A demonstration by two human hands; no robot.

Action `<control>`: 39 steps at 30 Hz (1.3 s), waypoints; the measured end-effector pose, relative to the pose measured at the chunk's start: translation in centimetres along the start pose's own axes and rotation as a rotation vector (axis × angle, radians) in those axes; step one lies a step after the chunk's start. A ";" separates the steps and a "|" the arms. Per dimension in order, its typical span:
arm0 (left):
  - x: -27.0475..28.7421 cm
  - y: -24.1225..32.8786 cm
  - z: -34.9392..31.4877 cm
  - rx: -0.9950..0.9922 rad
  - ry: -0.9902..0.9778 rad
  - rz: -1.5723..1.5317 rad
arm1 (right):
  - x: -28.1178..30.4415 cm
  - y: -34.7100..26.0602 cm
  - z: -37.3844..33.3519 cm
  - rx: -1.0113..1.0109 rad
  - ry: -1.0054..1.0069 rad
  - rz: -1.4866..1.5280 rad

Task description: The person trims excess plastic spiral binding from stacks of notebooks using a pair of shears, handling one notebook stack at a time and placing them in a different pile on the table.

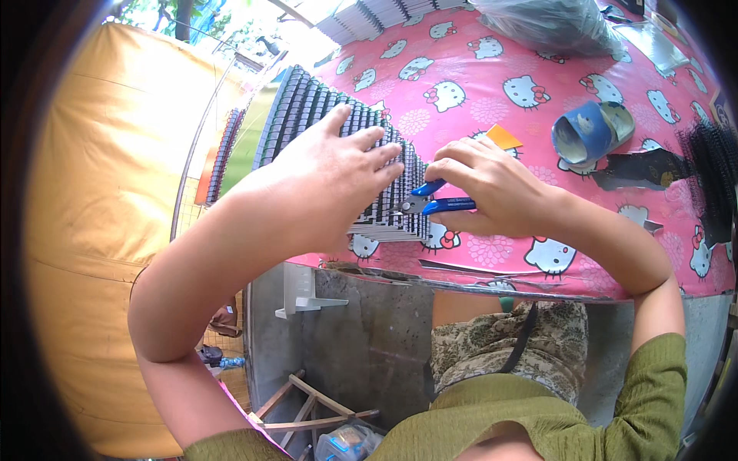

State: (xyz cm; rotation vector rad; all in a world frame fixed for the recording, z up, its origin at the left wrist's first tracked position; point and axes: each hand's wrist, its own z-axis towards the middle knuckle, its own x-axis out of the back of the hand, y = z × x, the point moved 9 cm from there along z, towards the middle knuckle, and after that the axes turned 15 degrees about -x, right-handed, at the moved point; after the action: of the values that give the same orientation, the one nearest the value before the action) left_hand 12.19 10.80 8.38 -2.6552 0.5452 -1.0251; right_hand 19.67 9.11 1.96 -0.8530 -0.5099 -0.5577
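A stack of spiral-bound notebooks (304, 107) with black coil bindings lies near the table's front left edge. My left hand (327, 169) rests on it with the fingers spread over the coils. In my right hand (503, 184) is a pair of blue-handled wire cutters (450, 205), held between the thumb and fingers. Their jaws point left and reach the coil ends at the right side of the stack. Whether the jaws touch a coil cannot be made out.
The table has a pink patterned cover (484, 100). On it are an orange paper piece (503, 137), a blue roll-shaped holder (580, 137), a dark torn strip (642, 170) and loose black coils (707, 173). More notebooks (369, 19) and a plastic bag (546, 27) lie farther back.
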 end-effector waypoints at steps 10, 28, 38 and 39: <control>-0.6 0.0 -0.2 0.019 -0.005 0.046 | 0.2 -0.9 0.6 0.097 0.171 0.023; -1.2 0.2 0.8 0.015 -0.118 -0.101 | -0.3 -1.2 -0.3 0.006 0.091 -0.043; -1.2 0.2 1.2 0.019 -0.158 -0.116 | -4.8 3.0 0.0 -0.923 -0.834 0.632; -1.1 0.3 1.1 0.025 -0.114 -0.118 | -4.2 2.8 0.8 -0.758 -0.702 0.538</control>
State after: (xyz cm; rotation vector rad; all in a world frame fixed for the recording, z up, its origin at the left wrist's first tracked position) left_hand 12.12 11.12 6.87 -2.7308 0.3537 -0.8982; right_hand 18.20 12.35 -1.72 -1.8669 -0.6724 0.0964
